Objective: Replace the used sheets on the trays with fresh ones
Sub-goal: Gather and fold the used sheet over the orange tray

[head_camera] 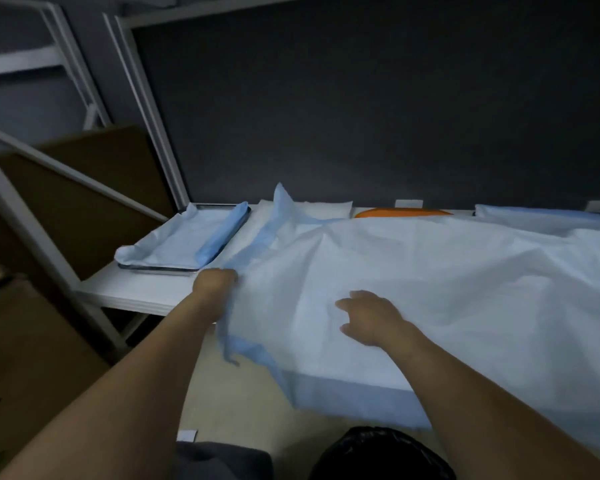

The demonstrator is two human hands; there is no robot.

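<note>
Nearest me, below both grips, sat a black bag [378, 452]. My left grip [215, 280] was clenched on the left edge of the big pale-blue sheet [447, 289], bunching it. My right grip [371, 320] lay on top of the same sheet, fingers loose and apart, clamping nothing. The sheet spread from the left grip away to the right, its long axis running along the bench [136, 294], its near border hanging over the bench's front edge. Just beyond the left grip, slightly left, stood a metal tray [160, 269] holding a crumpled liner [177, 240], its long axis pointing away toward the dark wall [361, 98]. Beyond the right grip, an orange object [402, 213] showed past the sheet's far edge.
</note>
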